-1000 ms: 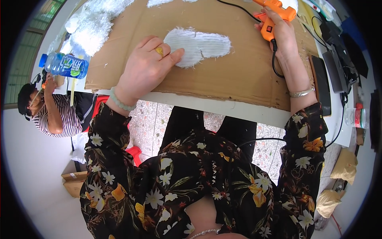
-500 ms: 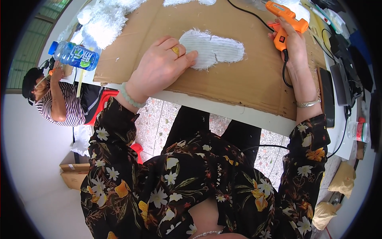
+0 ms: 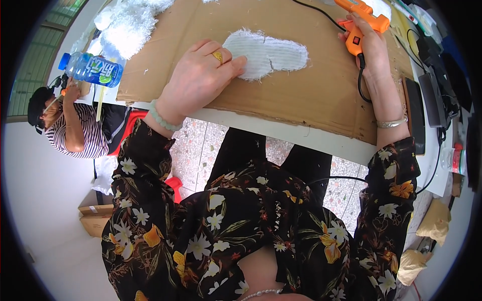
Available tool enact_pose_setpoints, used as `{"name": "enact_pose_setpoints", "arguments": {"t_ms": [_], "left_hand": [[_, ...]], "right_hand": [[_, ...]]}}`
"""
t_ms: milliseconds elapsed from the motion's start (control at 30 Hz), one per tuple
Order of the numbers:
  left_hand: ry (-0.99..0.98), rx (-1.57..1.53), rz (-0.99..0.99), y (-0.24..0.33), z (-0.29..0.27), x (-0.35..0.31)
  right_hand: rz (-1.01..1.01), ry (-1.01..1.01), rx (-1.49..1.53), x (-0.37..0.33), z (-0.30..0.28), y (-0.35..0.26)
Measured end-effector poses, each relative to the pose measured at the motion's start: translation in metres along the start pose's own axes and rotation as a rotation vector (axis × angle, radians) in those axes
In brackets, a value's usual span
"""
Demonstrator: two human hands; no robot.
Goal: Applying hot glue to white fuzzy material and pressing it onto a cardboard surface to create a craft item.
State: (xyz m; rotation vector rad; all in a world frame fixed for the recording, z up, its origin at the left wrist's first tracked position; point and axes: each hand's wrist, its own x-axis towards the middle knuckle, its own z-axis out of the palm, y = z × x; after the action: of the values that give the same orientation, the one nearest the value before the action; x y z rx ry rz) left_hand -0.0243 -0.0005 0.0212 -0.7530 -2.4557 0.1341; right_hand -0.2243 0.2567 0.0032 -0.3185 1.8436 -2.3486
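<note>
A white, sole-shaped piece of fabric (image 3: 271,52) with frayed, fluffy edges and faint ribbing lies on the brown cardboard (image 3: 201,22). My left hand (image 3: 202,75) is closed at its left end, the thumb over the fabric and the other fingers curled at the rim; the fingertips are partly hidden. In my right hand (image 3: 374,50) is an orange hot glue gun (image 3: 355,41), held at the far right above the cardboard, away from the fabric. A black cord trails from its handle, and its nozzle is cut off by the top of the view.
At the far left stand a fluffy white heap (image 3: 128,30) and a tilted drink bottle (image 3: 95,70). Another person (image 3: 75,125) in a striped shirt sits beyond them. Dark devices (image 3: 432,100) and cables crowd the right side. The white table edge (image 3: 281,131) faces me.
The glue gun and my right hand sit slightly higher in view. My left hand has shifted a little up and left, still at the fabric's end. The whole view has moved slightly.
</note>
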Motion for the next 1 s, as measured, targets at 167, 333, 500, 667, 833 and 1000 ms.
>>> {"name": "enact_pose_setpoints", "arguments": {"t_ms": [167,333,500,667,833,1000], "left_hand": [[0.011,-0.013,-0.022,0.001,0.000,0.001],[0.012,-0.016,-0.025,0.002,0.000,0.000],[0.049,-0.149,-0.107,0.002,-0.009,0.002],[0.120,-0.269,-0.356,-0.004,-0.012,-0.003],[0.117,-0.318,-0.337,0.009,-0.010,0.002],[0.012,-0.259,-0.160,0.021,-0.008,0.008]], "right_hand": [[0.001,-0.009,0.019,0.002,-0.002,0.003],[0.037,-0.020,0.031,0.003,-0.003,0.004],[0.027,-0.030,0.023,0.004,-0.003,0.003],[0.017,-0.053,0.019,0.007,-0.005,0.006],[-0.004,-0.050,-0.003,0.004,-0.001,0.001],[0.073,0.052,0.072,-0.007,0.018,-0.010]]}}
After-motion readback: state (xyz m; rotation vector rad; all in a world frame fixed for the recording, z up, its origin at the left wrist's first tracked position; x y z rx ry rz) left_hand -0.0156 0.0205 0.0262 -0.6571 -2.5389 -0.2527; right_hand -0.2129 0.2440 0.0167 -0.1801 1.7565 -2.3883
